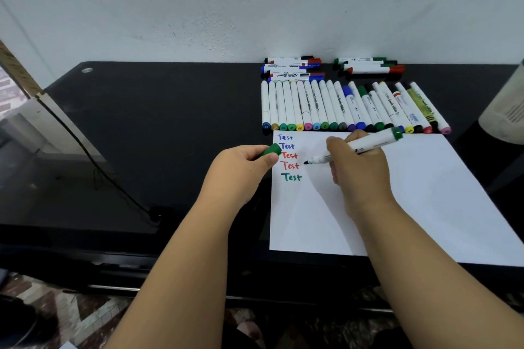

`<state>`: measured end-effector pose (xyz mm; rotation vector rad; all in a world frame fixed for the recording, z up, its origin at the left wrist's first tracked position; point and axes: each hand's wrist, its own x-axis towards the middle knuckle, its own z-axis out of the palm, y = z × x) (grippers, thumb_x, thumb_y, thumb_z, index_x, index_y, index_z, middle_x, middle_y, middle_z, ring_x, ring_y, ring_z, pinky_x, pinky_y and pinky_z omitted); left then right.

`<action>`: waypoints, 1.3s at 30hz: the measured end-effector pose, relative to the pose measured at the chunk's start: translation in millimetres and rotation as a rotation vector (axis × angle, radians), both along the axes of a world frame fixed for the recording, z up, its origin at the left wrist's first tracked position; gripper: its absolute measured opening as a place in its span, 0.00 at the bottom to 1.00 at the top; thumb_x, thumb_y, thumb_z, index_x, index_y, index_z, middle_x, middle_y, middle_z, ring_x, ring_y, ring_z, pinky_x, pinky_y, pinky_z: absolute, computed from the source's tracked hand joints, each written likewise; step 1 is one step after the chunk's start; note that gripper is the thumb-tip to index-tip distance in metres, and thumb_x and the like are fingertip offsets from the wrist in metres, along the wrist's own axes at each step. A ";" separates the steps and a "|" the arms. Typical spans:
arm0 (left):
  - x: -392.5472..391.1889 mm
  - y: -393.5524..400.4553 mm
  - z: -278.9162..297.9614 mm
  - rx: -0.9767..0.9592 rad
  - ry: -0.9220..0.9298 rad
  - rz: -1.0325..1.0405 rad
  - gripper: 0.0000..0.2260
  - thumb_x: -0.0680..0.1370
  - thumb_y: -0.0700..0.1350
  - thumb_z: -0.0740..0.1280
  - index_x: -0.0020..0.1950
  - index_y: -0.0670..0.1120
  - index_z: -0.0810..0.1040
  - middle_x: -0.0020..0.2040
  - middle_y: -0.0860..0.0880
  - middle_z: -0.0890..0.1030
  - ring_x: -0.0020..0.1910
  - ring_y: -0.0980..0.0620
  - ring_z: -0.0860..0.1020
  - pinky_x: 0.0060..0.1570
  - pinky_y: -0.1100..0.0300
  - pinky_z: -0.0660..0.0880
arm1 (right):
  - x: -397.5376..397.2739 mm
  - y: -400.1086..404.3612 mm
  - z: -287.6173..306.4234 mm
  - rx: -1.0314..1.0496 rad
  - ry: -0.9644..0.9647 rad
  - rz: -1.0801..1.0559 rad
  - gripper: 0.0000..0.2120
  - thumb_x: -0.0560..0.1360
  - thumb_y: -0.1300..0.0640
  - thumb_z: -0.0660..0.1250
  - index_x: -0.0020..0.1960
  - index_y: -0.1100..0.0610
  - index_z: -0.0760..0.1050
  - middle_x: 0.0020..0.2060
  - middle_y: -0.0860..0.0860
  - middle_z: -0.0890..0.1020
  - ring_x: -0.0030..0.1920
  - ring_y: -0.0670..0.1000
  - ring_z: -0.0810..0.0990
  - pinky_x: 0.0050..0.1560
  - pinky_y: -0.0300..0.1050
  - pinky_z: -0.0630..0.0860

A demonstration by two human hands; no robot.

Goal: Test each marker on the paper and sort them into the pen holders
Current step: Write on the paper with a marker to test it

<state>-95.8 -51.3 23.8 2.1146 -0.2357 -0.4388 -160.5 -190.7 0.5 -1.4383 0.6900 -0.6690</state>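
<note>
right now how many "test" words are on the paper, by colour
On the paper:
blue words: 2
red words: 2
green word: 1
total: 5

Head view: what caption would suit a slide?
Right hand holds uncapped green marker over paper; left hand holds its cap.

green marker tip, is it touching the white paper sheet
Cannot tell: in the head view the green marker's tip sits over the white paper sheet, no clear gap or contact visible.
</note>
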 end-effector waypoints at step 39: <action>-14.7 -16.9 3.4 -0.216 -0.020 -0.246 0.10 0.71 0.47 0.73 0.37 0.63 0.79 0.34 0.65 0.80 0.37 0.70 0.76 0.31 0.80 0.68 | -40.1 -46.6 33.3 0.237 0.040 0.480 0.07 0.76 0.59 0.65 0.39 0.59 0.75 0.27 0.53 0.77 0.25 0.46 0.68 0.25 0.35 0.63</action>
